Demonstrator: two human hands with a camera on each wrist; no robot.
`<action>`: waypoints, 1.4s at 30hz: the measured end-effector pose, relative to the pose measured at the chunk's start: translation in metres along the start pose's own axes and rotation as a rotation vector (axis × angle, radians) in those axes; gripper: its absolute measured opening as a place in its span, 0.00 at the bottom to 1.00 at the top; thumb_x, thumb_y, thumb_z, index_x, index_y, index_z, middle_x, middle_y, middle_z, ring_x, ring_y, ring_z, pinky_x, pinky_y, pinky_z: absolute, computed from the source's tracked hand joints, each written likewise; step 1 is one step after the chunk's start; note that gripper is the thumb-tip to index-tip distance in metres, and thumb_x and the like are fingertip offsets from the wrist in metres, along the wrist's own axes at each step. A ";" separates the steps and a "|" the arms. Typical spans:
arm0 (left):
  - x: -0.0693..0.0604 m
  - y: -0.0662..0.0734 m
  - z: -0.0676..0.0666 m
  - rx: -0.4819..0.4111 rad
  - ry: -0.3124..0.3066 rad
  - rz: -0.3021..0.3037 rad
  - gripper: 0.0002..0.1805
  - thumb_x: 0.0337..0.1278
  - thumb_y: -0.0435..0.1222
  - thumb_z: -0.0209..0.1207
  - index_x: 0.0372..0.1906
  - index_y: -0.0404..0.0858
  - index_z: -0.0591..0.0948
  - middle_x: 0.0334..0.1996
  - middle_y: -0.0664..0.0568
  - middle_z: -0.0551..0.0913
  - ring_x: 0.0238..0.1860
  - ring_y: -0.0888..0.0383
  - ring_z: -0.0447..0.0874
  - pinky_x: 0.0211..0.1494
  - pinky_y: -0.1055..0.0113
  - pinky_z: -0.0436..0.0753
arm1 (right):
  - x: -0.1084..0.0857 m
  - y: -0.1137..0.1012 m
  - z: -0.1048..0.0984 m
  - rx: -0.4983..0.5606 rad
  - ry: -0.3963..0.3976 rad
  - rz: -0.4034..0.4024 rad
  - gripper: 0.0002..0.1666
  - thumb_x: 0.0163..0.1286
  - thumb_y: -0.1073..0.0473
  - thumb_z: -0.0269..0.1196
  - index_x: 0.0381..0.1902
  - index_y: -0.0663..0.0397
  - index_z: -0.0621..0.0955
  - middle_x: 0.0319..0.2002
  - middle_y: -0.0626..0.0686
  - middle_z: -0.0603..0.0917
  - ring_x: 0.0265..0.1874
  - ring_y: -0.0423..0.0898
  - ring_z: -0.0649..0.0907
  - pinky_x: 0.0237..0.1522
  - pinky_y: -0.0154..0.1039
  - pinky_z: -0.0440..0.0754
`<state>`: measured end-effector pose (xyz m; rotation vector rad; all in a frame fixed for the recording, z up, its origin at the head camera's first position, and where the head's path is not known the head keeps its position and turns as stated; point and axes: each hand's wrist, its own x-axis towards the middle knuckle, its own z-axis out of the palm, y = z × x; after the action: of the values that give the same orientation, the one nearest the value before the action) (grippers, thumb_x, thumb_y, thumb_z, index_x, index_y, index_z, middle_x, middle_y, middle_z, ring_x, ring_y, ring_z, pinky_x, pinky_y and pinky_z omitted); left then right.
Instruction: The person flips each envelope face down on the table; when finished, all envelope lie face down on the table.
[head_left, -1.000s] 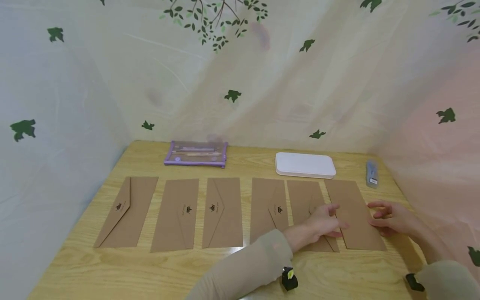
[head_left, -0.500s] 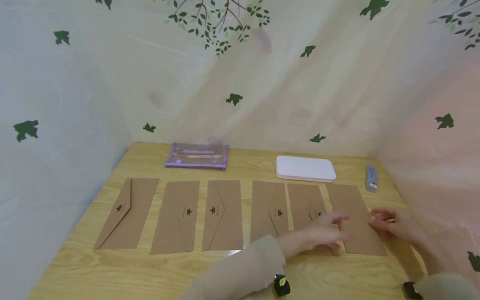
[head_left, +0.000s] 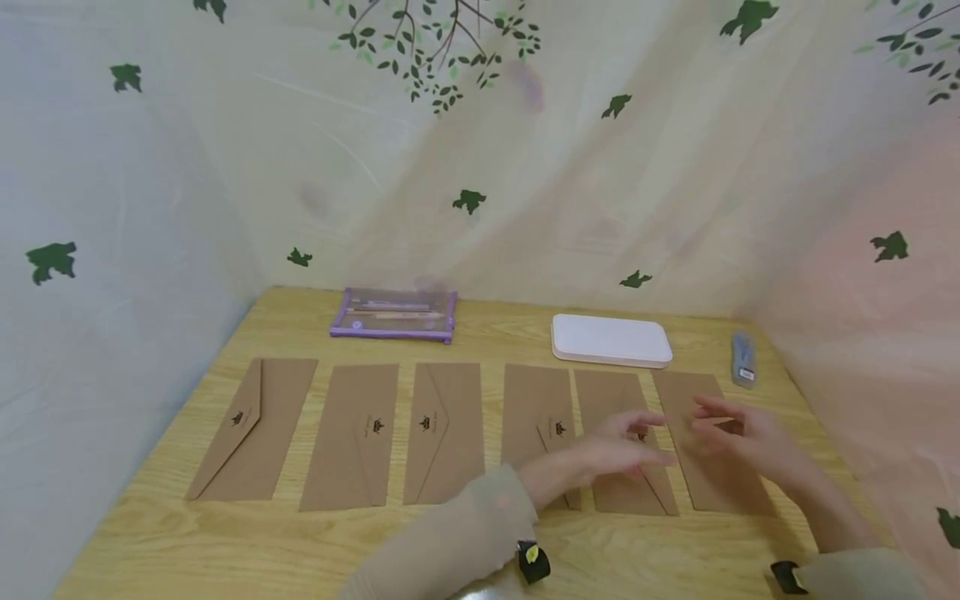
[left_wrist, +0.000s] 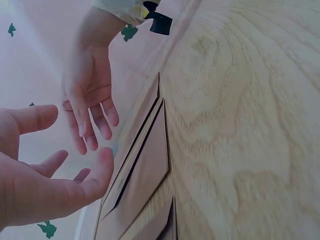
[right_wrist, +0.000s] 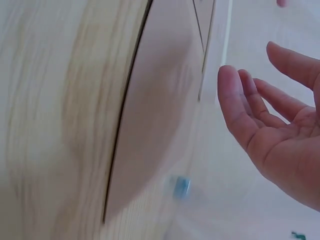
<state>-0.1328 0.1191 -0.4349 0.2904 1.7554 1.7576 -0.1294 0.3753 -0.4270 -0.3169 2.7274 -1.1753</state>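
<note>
The person's left hand (head_left: 618, 446) hangs in the air, thumb and fingers spread, over a flat brown paper envelope printed with a small black crown (head_left: 611, 392). Beside it, the right hand (head_left: 757, 442) is raised too, fingers loosely bent and apart from the thumb, above a plain-faced brown paper envelope (head_left: 708, 481) at the row's right end. Four more brown paper envelopes (head_left: 444, 433) lie leftward on the pale wood-grain table (head_left: 300, 550). Behind sit a white rounded rectangular case (head_left: 611, 340) and a clear purple-edged pouch (head_left: 393, 314).

Envelopes (head_left: 444, 433) common to all views
</note>
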 end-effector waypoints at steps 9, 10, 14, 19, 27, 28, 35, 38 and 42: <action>-0.011 -0.007 -0.033 0.022 0.004 0.016 0.28 0.59 0.38 0.70 0.66 0.49 0.78 0.66 0.51 0.72 0.57 0.55 0.76 0.52 0.56 0.85 | 0.009 -0.014 0.022 0.120 -0.073 -0.015 0.34 0.75 0.61 0.62 0.71 0.75 0.66 0.61 0.74 0.75 0.51 0.52 0.84 0.44 0.34 0.85; -0.013 -0.008 -0.037 0.029 0.006 0.021 0.29 0.59 0.38 0.69 0.66 0.49 0.78 0.66 0.50 0.72 0.57 0.55 0.76 0.53 0.57 0.84 | 0.010 -0.015 0.024 0.120 -0.080 -0.013 0.34 0.75 0.61 0.62 0.71 0.76 0.66 0.62 0.75 0.75 0.52 0.57 0.84 0.44 0.34 0.85; -0.022 -0.014 -0.054 0.050 0.019 0.034 0.31 0.60 0.37 0.69 0.69 0.44 0.75 0.68 0.46 0.71 0.61 0.52 0.74 0.57 0.56 0.83 | 0.012 -0.014 0.032 0.116 -0.100 -0.034 0.33 0.75 0.63 0.61 0.68 0.80 0.66 0.63 0.78 0.72 0.55 0.68 0.81 0.44 0.32 0.85; -0.032 -0.020 -0.068 0.030 0.028 0.018 0.31 0.61 0.36 0.68 0.69 0.41 0.74 0.68 0.43 0.71 0.61 0.49 0.75 0.58 0.52 0.83 | 0.011 -0.014 0.039 0.147 -0.105 -0.074 0.33 0.74 0.66 0.62 0.67 0.84 0.65 0.59 0.79 0.74 0.53 0.62 0.82 0.42 0.33 0.86; -0.040 -0.022 -0.076 -0.093 -0.033 -0.032 0.32 0.65 0.34 0.65 0.72 0.38 0.71 0.71 0.35 0.65 0.61 0.43 0.77 0.58 0.50 0.84 | 0.007 -0.013 0.040 0.286 -0.168 -0.037 0.35 0.74 0.66 0.61 0.69 0.84 0.61 0.62 0.81 0.70 0.50 0.38 0.82 0.45 0.40 0.88; -0.041 -0.023 -0.077 -0.116 -0.046 -0.039 0.32 0.65 0.33 0.64 0.73 0.37 0.70 0.72 0.34 0.64 0.62 0.42 0.76 0.58 0.49 0.84 | 0.006 -0.013 0.040 0.301 -0.174 -0.018 0.36 0.74 0.66 0.61 0.69 0.84 0.61 0.63 0.80 0.69 0.51 0.40 0.81 0.46 0.40 0.88; -0.044 -0.025 -0.081 -0.232 -0.100 -0.050 0.34 0.66 0.31 0.61 0.75 0.36 0.66 0.73 0.31 0.59 0.61 0.39 0.76 0.58 0.44 0.82 | 0.006 -0.016 0.041 0.350 -0.197 0.081 0.38 0.75 0.62 0.61 0.71 0.81 0.60 0.68 0.78 0.66 0.57 0.56 0.79 0.47 0.44 0.88; -0.044 -0.025 -0.082 -0.250 -0.116 -0.049 0.35 0.66 0.31 0.60 0.76 0.35 0.65 0.73 0.31 0.59 0.61 0.38 0.76 0.58 0.42 0.82 | 0.006 -0.016 0.041 0.361 -0.197 0.103 0.39 0.75 0.62 0.62 0.72 0.80 0.60 0.68 0.77 0.67 0.56 0.53 0.80 0.46 0.45 0.88; -0.043 -0.026 -0.082 -0.278 -0.124 -0.058 0.35 0.65 0.29 0.59 0.76 0.35 0.63 0.68 0.34 0.66 0.62 0.37 0.76 0.58 0.40 0.81 | 0.005 -0.016 0.042 0.379 -0.195 0.126 0.39 0.75 0.62 0.62 0.73 0.79 0.59 0.66 0.77 0.68 0.54 0.51 0.81 0.45 0.46 0.89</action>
<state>-0.1390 0.0256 -0.4557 0.2217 1.3990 1.8724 -0.1230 0.3341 -0.4439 -0.1934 2.2642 -1.4997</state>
